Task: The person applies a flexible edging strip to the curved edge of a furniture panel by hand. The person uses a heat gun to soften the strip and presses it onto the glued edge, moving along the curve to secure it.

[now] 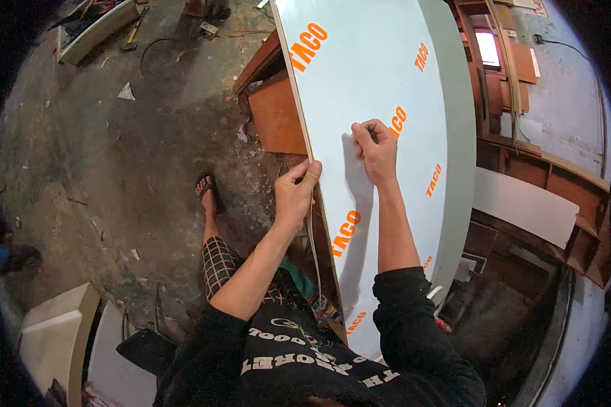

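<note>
Nearest, white lettering and a drawing cross the person's black cloth shirt [299, 366]. A thin, pale, flexible strip [315, 254] hangs beside the straight left edge of a large, glossy pale-blue panel [373, 61], which lies in front of the person and reaches far ahead. The left hand [297, 193] is at that edge, thumb and fingers pinched together around the strip's upper part. The right hand [377, 150] is above the panel, fingers curled and thumb pressed toward the index finger; whether anything sits between them cannot be told. Bold orange block lettering repeats slantwise over the panel, and a grey-green band [460, 136] follows its curved right side. Left of the straight edge, the dark, stained concrete floor [102, 183] stretches wide, dotted with scraps. Beyond the right side stands brown wooden shelving [594, 197]; a yellow-handled tool [135, 28] lies at far left.
</note>
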Tool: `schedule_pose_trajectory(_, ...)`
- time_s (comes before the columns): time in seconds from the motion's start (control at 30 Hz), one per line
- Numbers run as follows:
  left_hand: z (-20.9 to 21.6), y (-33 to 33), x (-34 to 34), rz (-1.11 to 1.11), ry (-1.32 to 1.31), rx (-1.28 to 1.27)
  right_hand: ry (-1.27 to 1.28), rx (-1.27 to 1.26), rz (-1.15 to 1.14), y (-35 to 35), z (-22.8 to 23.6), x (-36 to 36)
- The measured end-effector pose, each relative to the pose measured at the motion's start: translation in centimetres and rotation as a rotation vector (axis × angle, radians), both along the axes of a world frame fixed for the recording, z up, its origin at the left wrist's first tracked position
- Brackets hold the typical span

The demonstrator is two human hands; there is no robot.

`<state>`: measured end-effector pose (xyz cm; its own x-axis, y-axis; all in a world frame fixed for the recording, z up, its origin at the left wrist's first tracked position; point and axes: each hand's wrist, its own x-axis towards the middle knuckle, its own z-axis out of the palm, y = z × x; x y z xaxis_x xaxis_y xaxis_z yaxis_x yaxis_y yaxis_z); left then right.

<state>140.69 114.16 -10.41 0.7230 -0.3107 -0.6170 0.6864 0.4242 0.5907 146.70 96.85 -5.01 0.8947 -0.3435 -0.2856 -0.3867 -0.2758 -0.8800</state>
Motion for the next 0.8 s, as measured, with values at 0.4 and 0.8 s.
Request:
schedule_pose_trajectory(0.4, 0.1, -0.1, 0.2, -0.03, -0.161, 0.111, -0.129, -0.072, -0.012, 0.8, -0.7, 0.7)
schedule_pose_trajectory(0.8, 0.9, -0.4, -0.2, 0.016, -0.239, 0.234, -0.243, -0.445, -0.02, 3.2, -1.1, 2.3)
